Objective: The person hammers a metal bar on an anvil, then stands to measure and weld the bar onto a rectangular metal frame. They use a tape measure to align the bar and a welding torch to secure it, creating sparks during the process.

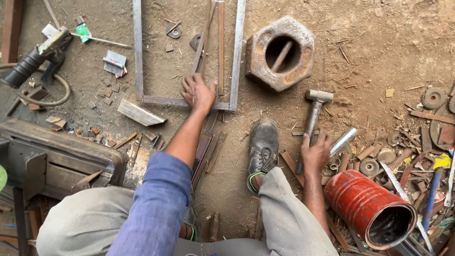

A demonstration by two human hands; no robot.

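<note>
A: Right hand (316,152) is closed round the hammer (313,121) handle, lower right of centre, head resting on the dirt. Left hand (198,92) lies spread and flat, gripping nothing, pressing the flat steel strips (208,47) where they cross the frame's (139,57) bottom bar at centre.

B: How far along, from here?

A: I judge early: the frame looks joined at its corners, the strips lie loose inside, the hammer not raised.

B: What crowds it?

A: The big rusty hex nut (280,52) just right of the frame, my boot (261,147) below, the red can (369,208) and scrap at lower right, a grinder (38,57) upper left.
</note>
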